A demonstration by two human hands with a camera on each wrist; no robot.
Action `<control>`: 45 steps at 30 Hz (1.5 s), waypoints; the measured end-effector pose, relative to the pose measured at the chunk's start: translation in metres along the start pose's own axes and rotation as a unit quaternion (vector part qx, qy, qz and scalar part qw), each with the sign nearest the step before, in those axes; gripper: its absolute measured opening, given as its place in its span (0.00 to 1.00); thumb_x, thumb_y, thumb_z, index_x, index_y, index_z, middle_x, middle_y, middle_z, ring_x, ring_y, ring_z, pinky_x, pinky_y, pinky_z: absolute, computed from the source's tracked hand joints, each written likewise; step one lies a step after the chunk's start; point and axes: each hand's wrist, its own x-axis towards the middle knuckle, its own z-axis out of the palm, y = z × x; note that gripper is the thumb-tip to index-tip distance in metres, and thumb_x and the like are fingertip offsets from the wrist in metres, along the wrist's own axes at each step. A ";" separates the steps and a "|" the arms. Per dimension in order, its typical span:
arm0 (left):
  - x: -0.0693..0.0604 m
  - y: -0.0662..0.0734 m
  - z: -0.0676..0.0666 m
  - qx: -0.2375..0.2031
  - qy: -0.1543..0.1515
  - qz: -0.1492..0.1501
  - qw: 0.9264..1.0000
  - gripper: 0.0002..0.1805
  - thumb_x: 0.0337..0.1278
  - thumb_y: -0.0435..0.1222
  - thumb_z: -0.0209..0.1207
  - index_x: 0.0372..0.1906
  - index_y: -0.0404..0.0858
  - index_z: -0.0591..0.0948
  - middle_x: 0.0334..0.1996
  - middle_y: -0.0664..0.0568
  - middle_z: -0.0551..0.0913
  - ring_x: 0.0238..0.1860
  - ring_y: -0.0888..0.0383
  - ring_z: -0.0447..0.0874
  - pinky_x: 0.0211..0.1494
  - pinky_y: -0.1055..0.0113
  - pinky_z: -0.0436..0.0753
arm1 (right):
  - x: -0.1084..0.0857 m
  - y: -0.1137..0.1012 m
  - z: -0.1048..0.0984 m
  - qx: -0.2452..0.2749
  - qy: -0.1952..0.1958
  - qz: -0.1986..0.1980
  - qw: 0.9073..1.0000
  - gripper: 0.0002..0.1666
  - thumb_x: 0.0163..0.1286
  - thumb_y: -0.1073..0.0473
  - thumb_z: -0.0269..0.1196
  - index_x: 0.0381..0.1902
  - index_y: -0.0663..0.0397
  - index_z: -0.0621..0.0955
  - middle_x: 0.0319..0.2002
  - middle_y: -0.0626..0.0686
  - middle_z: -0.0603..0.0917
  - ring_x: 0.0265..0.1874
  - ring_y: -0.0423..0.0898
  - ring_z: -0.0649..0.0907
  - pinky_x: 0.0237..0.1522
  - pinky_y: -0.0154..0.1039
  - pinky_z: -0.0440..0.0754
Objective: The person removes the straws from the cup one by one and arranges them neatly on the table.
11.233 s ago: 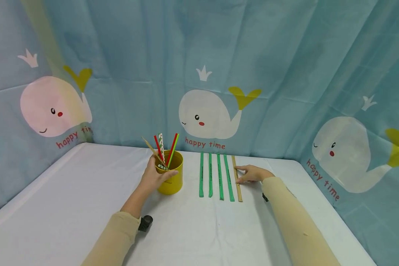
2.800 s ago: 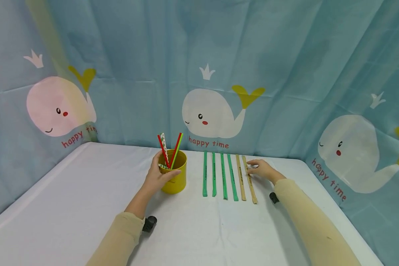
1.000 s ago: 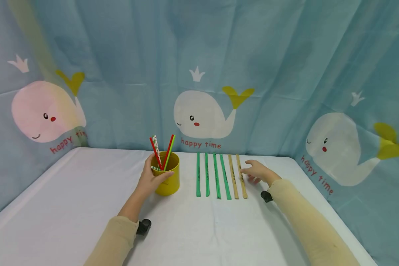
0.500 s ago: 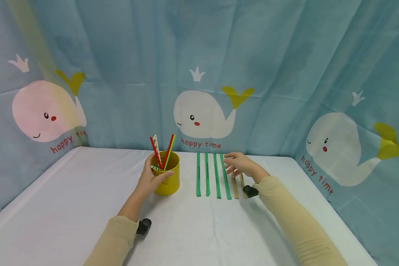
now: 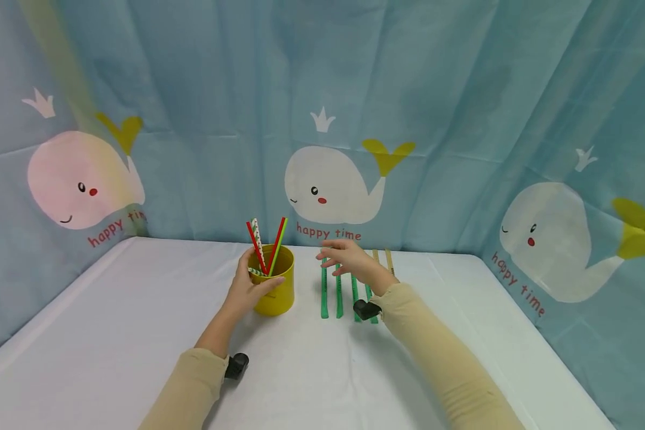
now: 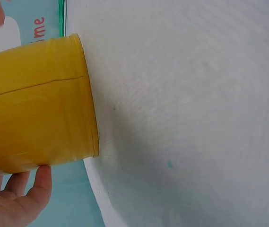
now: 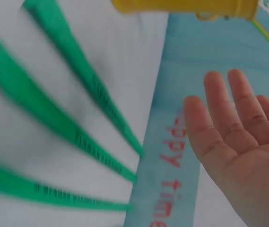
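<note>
My left hand [image 5: 243, 292] holds the yellow bucket [image 5: 280, 296] by its left side, thumb across the front near the rim. Several sticks stand in it: a red straw [image 5: 254, 240], a white patterned one and a red-and-green pair [image 5: 276, 249]. My right hand [image 5: 352, 260] hovers over a row of several green paper-wrapped sticks [image 5: 324, 295]. In the right wrist view its fingers [image 7: 221, 111] are apart and hold nothing. Two tan wrapped sticks [image 5: 389, 260] lie right of the green ones, partly hidden behind the right hand and forearm.
A white cloth [image 5: 301, 370] covers the table. Right behind its far edge hangs a blue curtain [image 5: 204, 179] with printed whales. Dark wrist cameras [image 5: 237, 365] sit at both cuffs.
A tan wrapped stick has left the bucket since the oldest frame, and a second one now lies at the row's right end. My right hand has moved left, away from it.
</note>
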 end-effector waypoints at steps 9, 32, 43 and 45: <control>-0.001 0.001 0.003 0.001 0.004 -0.001 1.000 0.52 0.58 0.43 0.66 0.76 0.40 0.43 0.72 0.38 0.52 0.66 0.38 0.60 0.69 0.40 0.60 | 0.017 -0.012 0.035 0.049 0.019 -0.025 0.998 0.32 0.75 0.50 0.55 0.73 0.49 0.64 0.65 0.53 0.74 0.62 0.52 0.75 0.61 0.54 0.73; -0.002 0.001 0.007 0.003 0.006 0.005 1.000 0.51 0.60 0.43 0.65 0.76 0.39 0.43 0.72 0.38 0.52 0.70 0.39 0.55 0.71 0.42 0.56 | 0.043 -0.030 0.077 0.148 0.075 -0.021 0.986 0.32 0.72 0.56 0.61 0.71 0.53 0.68 0.59 0.52 0.79 0.65 0.51 0.71 0.65 0.62 0.64; 0.000 0.000 0.003 0.008 0.007 -0.014 1.000 0.53 0.58 0.44 0.66 0.76 0.41 0.42 0.71 0.38 0.56 0.70 0.40 0.57 0.71 0.44 0.58 | 0.025 -0.036 0.072 0.105 0.138 -0.062 0.983 0.16 0.69 0.58 0.64 0.52 0.58 0.84 0.51 0.53 0.84 0.61 0.51 0.75 0.67 0.56 0.64; 0.000 0.000 0.002 0.010 0.010 -0.021 1.000 0.53 0.58 0.45 0.66 0.76 0.41 0.42 0.71 0.38 0.55 0.70 0.40 0.56 0.72 0.45 0.58 | 0.023 -0.037 0.070 0.102 0.136 -0.074 0.983 0.16 0.69 0.60 0.64 0.52 0.60 0.84 0.52 0.54 0.84 0.62 0.50 0.75 0.67 0.55 0.64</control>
